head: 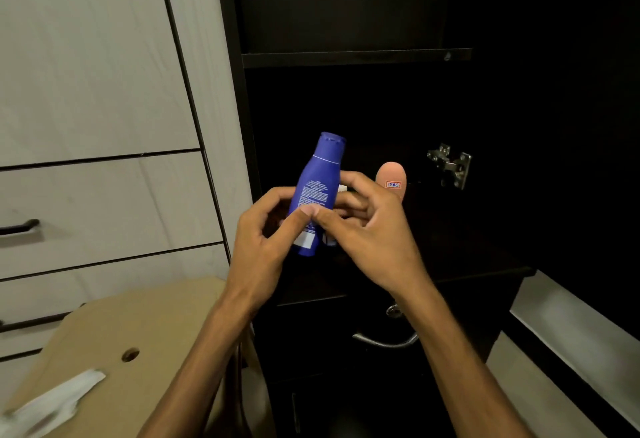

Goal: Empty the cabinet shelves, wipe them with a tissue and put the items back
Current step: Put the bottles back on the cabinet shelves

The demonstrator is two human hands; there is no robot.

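Tissue (52, 403), white and crumpled into a long strip, lies at the lower left of the frame on a tan cardboard box (145, 326) that has a round hole in its top. Just beyond the box, both forearms rise from the bottom edge toward the middle of the picture.

At the centre, the left hand (266, 233) curls around the lower half of a blue lotion bottle (317, 191), thumb across the front of the printed label, fingers behind it. The bottle is nearly upright, tilted a little with its cap toward the upper right. The right hand (374, 226) is beside it, its thumb tip meeting the left thumb on the bottle, while its fingers are curled around a pink roll-on container (391, 178) whose rounded top with a small red-edged label sticks up above the knuckles. A small white item shows between the two hands, too hidden to identify.

Behind the hands opens the dark cabinet (346, 108), filling the centre and right of the frame. Its lower shelf (450, 264) sits just behind the wrists and an upper shelf (356, 56) crosses near the top. A metal hinge (450, 164) shines on the right inner wall. Below the lower shelf, a curved metal handle (384, 340) shows on the dark front.

To the left stand pale wood-grain drawers (97, 202) with a dark handle (19, 228) at the left edge.
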